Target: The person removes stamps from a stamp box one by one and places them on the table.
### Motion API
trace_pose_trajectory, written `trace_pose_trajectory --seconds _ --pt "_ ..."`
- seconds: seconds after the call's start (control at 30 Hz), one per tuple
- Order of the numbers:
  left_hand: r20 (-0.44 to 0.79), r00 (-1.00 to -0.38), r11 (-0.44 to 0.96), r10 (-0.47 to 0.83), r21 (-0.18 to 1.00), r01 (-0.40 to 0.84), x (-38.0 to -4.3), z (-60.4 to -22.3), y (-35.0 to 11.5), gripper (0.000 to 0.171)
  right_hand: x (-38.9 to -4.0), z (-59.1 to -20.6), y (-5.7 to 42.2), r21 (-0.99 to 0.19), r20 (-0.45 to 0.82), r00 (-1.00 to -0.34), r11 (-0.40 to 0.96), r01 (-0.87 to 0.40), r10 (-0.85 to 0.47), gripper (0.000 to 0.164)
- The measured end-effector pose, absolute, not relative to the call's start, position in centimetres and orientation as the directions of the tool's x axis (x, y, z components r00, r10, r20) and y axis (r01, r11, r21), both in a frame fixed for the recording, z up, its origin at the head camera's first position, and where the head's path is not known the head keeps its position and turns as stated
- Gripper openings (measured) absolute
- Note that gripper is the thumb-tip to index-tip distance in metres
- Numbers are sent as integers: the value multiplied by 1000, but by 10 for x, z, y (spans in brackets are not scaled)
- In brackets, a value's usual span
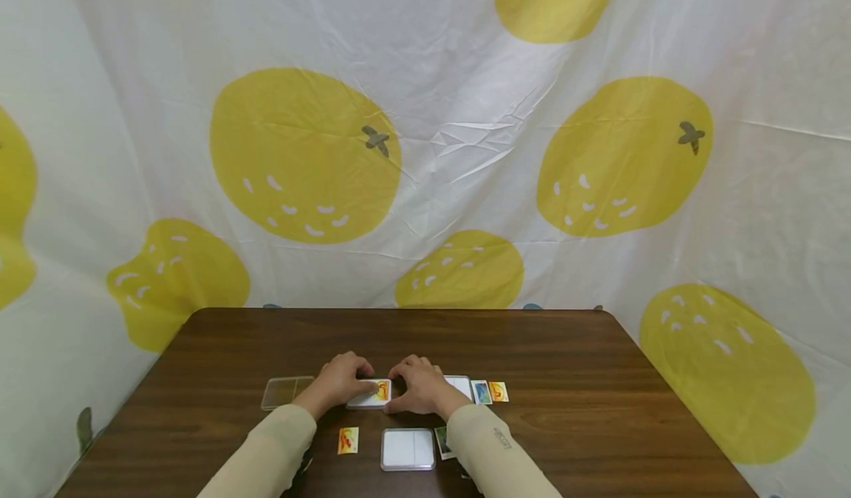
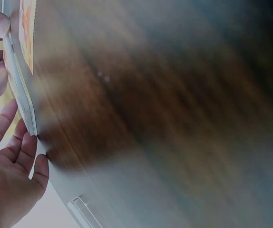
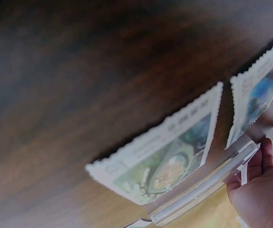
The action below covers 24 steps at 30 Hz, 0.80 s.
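In the head view both hands meet at a flat clear-rimmed case (image 1: pixel 360 404) with a white inside. An orange-and-yellow postage stamp (image 1: pixel 383 391) lies in it. My left hand (image 1: pixel 340 381) grips the case's left side, its thumb over the stamp's area. The right hand (image 1: pixel 422 387) holds the other end between thumb and fingers. The left wrist view shows the left hand's fingers (image 2: pixel 20 149) bent against the end of the case (image 2: pixel 23 95), seen edge-on. The right hand (image 3: pixel 265 190) is partly cut off in the right wrist view.
A white-lined case (image 1: pixel 408 450) lies in front, between an orange stamp (image 1: pixel 349 440) and a dark green stamp (image 1: pixel 444 442). A clear lid (image 1: pixel 278 393) lies left. Another white case (image 1: pixel 460 384), a blue stamp (image 1: pixel 482 392) and an orange stamp (image 1: pixel 499 391) lie right.
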<state>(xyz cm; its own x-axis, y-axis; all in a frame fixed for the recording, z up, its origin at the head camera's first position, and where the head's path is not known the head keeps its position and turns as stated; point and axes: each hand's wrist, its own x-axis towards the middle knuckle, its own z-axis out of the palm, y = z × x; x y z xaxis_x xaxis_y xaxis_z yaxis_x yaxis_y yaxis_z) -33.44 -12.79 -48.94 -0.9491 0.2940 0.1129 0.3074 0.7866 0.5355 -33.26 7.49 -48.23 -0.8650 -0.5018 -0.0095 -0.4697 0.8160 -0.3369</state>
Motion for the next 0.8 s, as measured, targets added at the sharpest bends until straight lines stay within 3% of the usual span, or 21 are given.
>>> trace_pose_trajectory --seconds 0.8 --pt "85 -955 804 286 521 287 -336 -490 -125 11 -332 -482 75 -339 -15 -866 817 -466 -500 54"
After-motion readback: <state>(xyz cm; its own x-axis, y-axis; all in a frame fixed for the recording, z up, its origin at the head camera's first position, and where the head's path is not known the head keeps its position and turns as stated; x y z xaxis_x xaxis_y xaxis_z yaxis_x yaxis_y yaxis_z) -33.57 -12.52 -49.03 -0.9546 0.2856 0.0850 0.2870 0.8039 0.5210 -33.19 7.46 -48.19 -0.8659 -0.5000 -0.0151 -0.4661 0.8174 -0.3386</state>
